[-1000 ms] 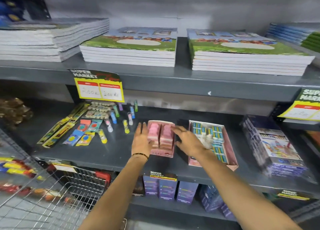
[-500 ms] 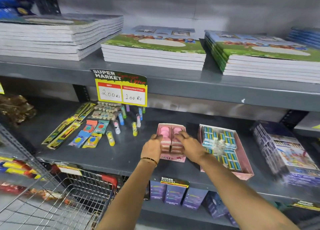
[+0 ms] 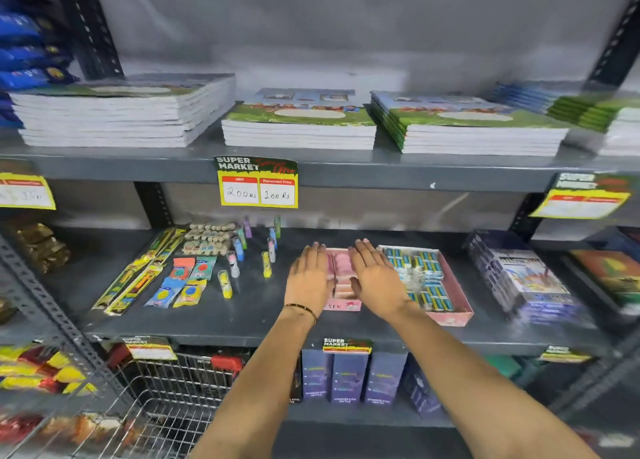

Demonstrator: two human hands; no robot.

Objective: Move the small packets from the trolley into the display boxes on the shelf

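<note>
A small pink display box (image 3: 341, 305) of pink eraser packets (image 3: 342, 266) sits on the middle shelf (image 3: 207, 323). My left hand (image 3: 309, 278) lies flat along its left side and my right hand (image 3: 375, 278) flat along its right side, fingers straight, palms against the box. Neither hand holds a packet. To the right stands a larger pink display box (image 3: 457, 315) with several blue packets (image 3: 429, 278). The wire trolley (image 3: 152, 417) is at the lower left, below the shelf.
Glue sticks (image 3: 225, 282), sharpener packs (image 3: 187, 282) and long yellow packs (image 3: 131, 285) lie left of the hands. Purple-blue boxes (image 3: 519, 282) are at the right. Stacks of notebooks (image 3: 298, 126) fill the upper shelf, with a price tag (image 3: 258, 185) on its edge.
Both hands went from curled over the top of the pink eraser box to flat, straight-fingered, on its two sides. The camera view shifted up and a little left.
</note>
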